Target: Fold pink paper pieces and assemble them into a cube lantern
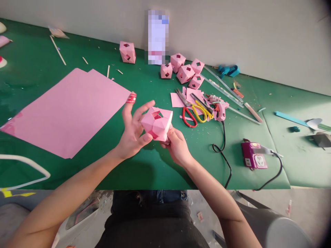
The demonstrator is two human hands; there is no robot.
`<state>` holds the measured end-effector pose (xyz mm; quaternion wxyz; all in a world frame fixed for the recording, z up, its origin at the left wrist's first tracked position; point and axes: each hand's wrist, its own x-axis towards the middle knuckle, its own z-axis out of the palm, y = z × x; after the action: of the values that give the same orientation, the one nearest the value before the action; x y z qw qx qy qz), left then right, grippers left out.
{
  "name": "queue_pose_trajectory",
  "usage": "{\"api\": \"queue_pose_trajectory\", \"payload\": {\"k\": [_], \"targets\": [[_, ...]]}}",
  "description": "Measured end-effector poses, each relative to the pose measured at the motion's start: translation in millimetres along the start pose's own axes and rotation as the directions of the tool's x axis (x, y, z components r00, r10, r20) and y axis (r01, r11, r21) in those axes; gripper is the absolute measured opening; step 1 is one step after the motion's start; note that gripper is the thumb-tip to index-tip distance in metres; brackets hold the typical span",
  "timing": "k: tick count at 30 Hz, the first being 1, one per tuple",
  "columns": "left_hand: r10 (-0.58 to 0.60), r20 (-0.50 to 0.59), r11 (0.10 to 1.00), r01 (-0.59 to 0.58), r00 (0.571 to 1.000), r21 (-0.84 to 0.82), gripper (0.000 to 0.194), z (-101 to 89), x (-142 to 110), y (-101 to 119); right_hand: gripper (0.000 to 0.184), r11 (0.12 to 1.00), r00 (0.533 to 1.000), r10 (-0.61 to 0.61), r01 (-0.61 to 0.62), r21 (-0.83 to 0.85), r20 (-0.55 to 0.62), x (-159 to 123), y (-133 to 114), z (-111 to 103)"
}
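A folded pink paper ball with diamond-shaped openings is held up above the green table. My right hand pinches its lower right side between thumb and fingers. On the other side, my left hand is spread open around the ball, its thumb close against the lower left face; whether it touches I cannot tell. A red-and-white wrap covers one raised left fingertip. Large pink paper sheets lie to the left. Several similar pink paper balls are grouped behind, and another paper ball stands apart further left.
Red-handled scissors and a yellow-handled tool lie on pink scraps. Beside them is a pink glue gun, its black cord trailing near a purple power socket. A blurred phone-like screen leans on the wall. Clear sticks lie right.
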<state>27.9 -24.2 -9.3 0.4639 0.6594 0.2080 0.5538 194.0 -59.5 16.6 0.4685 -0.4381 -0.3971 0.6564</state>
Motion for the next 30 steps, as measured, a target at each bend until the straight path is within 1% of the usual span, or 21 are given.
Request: {"api": "queue_pose_trajectory", "payload": {"k": [1,2,4,5,6,7,8,9,10,11,12,14,17,20,22,24,27,29,30], "targets": [[-0.081,0.026,0.996,0.082,0.996,-0.022,0.094,-2.3,0,2,0.073,1.000,1.000,0.012,-0.012,-0.001,0.011,0,-1,0],[-0.124,0.019,0.992,0.124,0.992,-0.011,0.093,-4.4,-1,3,0.074,0.999,0.999,0.023,-0.022,-0.029,0.030,0,-3,-1],[-0.163,-0.038,0.986,0.164,0.986,0.027,0.086,-7.5,-1,3,0.075,0.983,0.999,0.001,0.008,-0.183,0.047,-1,-5,-4],[-0.167,-0.077,0.984,0.171,0.983,0.044,0.081,-8.3,0,3,0.075,0.951,0.998,-0.052,0.059,-0.303,0.030,-1,-6,-6],[-0.169,-0.114,0.983,0.176,0.979,0.054,0.077,-8.6,0,2,0.076,0.890,0.990,-0.138,0.124,-0.440,-0.002,-1,-7,-8],[-0.171,-0.144,0.982,0.181,0.975,0.059,0.074,-8.4,1,2,0.076,0.798,0.968,-0.250,0.189,-0.573,-0.030,-1,-8,-11],[-0.173,-0.165,0.981,0.185,0.971,0.064,0.073,-7.7,2,3,0.074,0.684,0.928,-0.370,0.245,-0.687,-0.038,-1,-9,-12],[-0.179,-0.177,0.979,0.193,0.968,0.067,0.072,-6.7,2,4,0.072,0.564,0.879,-0.477,0.289,-0.774,-0.019,0,-10,-14],[-0.191,-0.175,0.976,0.205,0.966,0.070,0.071,-5.5,2,5,0.070,0.450,0.830,-0.557,0.326,-0.832,0.024,0,-10,-15],[-0.205,-0.159,0.973,0.219,0.966,0.072,0.072,-4.2,2,5,0.067,0.347,0.787,-0.611,0.357,-0.867,0.079,1,-10,-15],[-0.222,-0.135,0.970,0.233,0.966,0.074,0.073,-2.9,1,6,0.064,0.259,0.751,-0.646,0.384,-0.886,0.137,1,-10,-15],[-0.243,-0.078,0.965,0.249,0.967,0.079,0.074,-0.9,-3,5,0.057,0.125,0.703,-0.674,0.413,-0.902,0.229,1,-10,-14],[-0.228,-0.030,0.968,0.230,0.973,0.099,0.071,0.2,-9,1,0.053,0.008,0.665,-0.684,0.417,-0.909,0.299,-1,-9,-13],[-0.185,-0.030,0.971,0.187,0.982,0.149,0.069,-0.6,-12,-4,0.051,-0.056,0.639,-0.703,0.389,-0.919,0.313,-5,-8,-12],[-0.156,-0.027,0.971,0.159,0.987,0.180,0.072,-1.4,-13,-6,0.051,-0.054,0.636,-0.710,0.378,-0.924,0.301,-7,-7,-12],[-0.160,-0.022,0.973,0.161,0.987,0.168,0.072,-2.2,-14,-7,0.051,-0.019,0.655,-0.697,0.388,-0.921,0.291,-8,-7,-12],[-0.198,0.022,0.980,0.197,0.980,0.023,0.072,-3.5,-14,-8,0.051,0.047,0.702,-0.651,0.418,-0.907,0.289,-8,-8,-12],[-0.195,0.053,0.978,0.198,0.979,-0.060,0.076,-4.2,-14,-8,0.052,0.063,0.715,-0.630,0.435,-0.898,0.302,-7,-8,-12],[-0.190,0.060,0.978,0.194,0.980,-0.071,0.077,-4.2,-14,-7,0.053,0.060,0.715,-0.626,0.443,-0.895,0.311,-7,-8,-12]]}}
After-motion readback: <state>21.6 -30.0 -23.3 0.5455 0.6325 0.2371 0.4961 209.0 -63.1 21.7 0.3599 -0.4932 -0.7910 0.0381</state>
